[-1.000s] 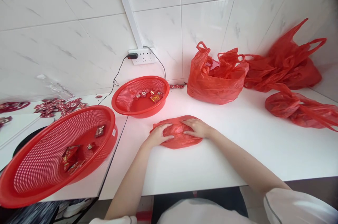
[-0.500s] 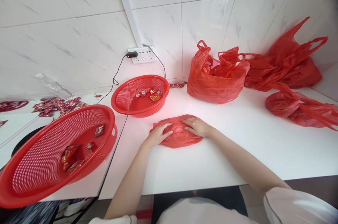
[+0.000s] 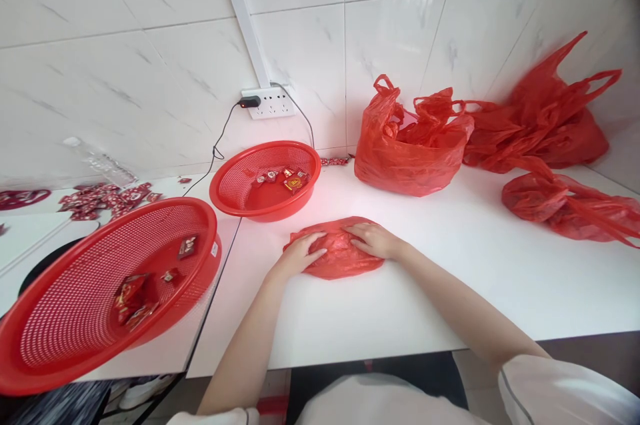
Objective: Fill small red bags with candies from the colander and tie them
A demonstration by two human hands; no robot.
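Note:
A red plastic bag (image 3: 341,266) lies flattened and crumpled on the white table in front of me. My left hand (image 3: 299,253) rests on its left side, thumb and fingers spread apart. On the bag's right side lies my right hand (image 3: 376,238), also open with its fingers stretched over the plastic. The two hands face each other across the bag's middle, a gap between them. What the bag holds, if anything, cannot be made out. Just behind it stands a small red basket (image 3: 260,213) with several small wrapped packets (image 3: 296,181) in it.
A large red basket (image 3: 207,265) with a few packets is at the left. Loose red packets (image 3: 100,200) and a clear bottle (image 3: 107,165) lie behind it. A full red bag (image 3: 410,158) and more red bags (image 3: 545,125) stand along the wall. A cable (image 3: 220,141) hangs from the socket.

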